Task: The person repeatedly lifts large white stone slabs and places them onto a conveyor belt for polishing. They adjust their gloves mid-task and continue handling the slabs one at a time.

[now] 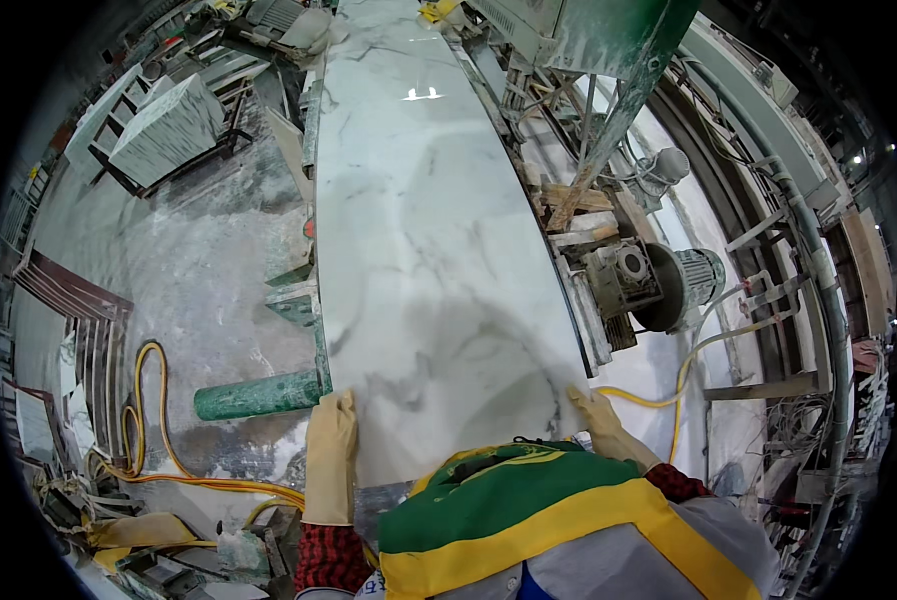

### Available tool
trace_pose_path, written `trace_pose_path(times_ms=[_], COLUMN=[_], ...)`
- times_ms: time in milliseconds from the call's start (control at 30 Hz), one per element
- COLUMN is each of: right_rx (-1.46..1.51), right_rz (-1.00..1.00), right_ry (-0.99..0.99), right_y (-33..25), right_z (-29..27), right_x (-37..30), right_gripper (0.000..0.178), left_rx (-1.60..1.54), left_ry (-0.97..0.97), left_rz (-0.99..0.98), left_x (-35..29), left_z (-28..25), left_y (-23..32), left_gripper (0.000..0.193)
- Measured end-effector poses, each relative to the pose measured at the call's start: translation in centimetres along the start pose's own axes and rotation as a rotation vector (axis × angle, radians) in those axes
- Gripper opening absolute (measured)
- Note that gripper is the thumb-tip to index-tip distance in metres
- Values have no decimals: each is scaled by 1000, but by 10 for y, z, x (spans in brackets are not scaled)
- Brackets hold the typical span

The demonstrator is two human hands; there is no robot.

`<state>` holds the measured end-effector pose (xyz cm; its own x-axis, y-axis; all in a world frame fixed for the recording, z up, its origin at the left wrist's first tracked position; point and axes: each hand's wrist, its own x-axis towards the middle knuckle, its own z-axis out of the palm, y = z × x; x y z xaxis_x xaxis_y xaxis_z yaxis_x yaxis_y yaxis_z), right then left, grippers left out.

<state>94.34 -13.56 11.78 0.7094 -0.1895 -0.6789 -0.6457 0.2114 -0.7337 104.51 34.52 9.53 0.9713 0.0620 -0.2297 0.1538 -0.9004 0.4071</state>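
A long white marble slab (pixel 424 230) with grey veins lies on a machine bed and runs away from me. My left hand (pixel 331 440), in a tan rubber glove, rests on the slab's near left corner with its fingers over the edge. My right hand (pixel 599 415), gloved the same way, presses on the near right corner. My green and yellow apron (pixel 529 510) hides the slab's near edge between the hands.
A green roller (pixel 259 395) sticks out left of the bed. Yellow hose (pixel 154 420) loops over the wet floor at left. An electric motor (pixel 684 280) and frame parts crowd the right side. Stacked slabs (pixel 169 125) stand on a rack at far left.
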Motion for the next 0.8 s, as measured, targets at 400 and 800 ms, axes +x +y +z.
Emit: trace_pose_path(times_ms=[400, 800], right_rx=[-213, -521], right_rz=[44, -344], right_ry=[-24, 267], right_y=[-9, 0], right_z=[-19, -77], right_x=[23, 83], right_gripper=[70, 52], left_rx=[197, 111], left_ry=[-149, -170], left_rz=[-72, -306], left_x=[8, -4], left_z=[-27, -60], left_y=[31, 49], left_gripper=[45, 56])
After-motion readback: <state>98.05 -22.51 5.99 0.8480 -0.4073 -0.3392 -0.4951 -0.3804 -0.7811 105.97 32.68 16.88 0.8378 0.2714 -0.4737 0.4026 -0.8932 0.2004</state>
